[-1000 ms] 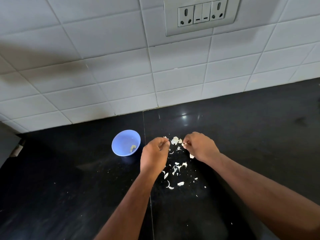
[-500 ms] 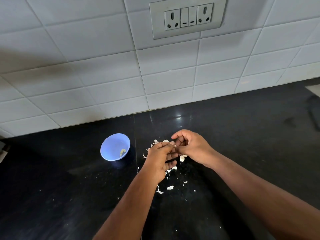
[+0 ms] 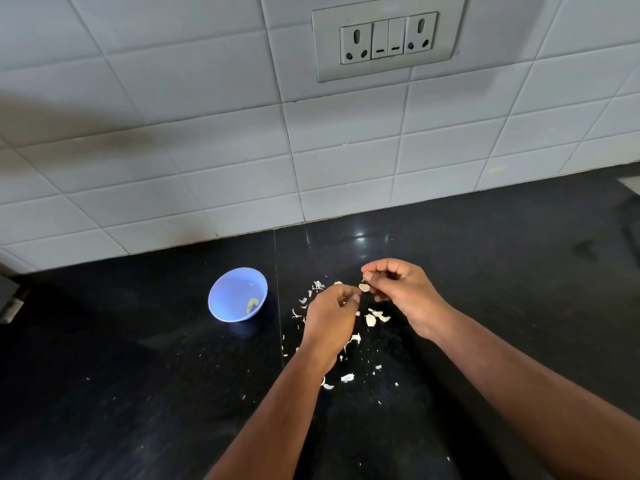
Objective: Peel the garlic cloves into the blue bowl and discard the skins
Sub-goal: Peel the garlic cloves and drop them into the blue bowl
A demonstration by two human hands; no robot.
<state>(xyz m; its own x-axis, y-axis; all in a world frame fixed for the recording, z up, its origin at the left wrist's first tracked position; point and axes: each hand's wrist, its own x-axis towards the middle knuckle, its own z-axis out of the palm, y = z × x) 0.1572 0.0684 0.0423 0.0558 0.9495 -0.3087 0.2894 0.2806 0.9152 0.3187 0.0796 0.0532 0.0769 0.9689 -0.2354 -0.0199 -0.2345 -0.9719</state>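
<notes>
A small blue bowl (image 3: 230, 295) stands on the black counter, holding a pale peeled garlic piece (image 3: 252, 304). To its right, my right hand (image 3: 401, 292) pinches a small garlic clove (image 3: 364, 287) at its fingertips. My left hand (image 3: 332, 317) is curled just left of that clove, fingertips close to it; what those fingers hold is hidden. White garlic skins (image 3: 371, 319) lie scattered on the counter under and around both hands.
The black stone counter (image 3: 138, 393) runs to a white tiled wall (image 3: 207, 150) with a socket panel (image 3: 388, 39) above. A seam in the counter passes just right of the bowl. A dark object sits at the far left edge (image 3: 8, 299).
Both hands have lifted off the skin pile and come together. The right hand now shows a clove at its fingertips; the view has shifted slightly.
</notes>
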